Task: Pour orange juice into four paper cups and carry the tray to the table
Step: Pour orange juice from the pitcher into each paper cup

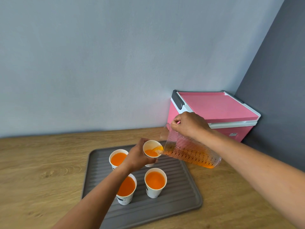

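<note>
Head-worn wide view, angled down, close over tray [181,187]

Your wooden worktop [41,171] carries a grey ridged tray [181,195] beneath your left hand [138,156] and a pink cooler box [214,109] just behind your right hand [189,124].
</note>
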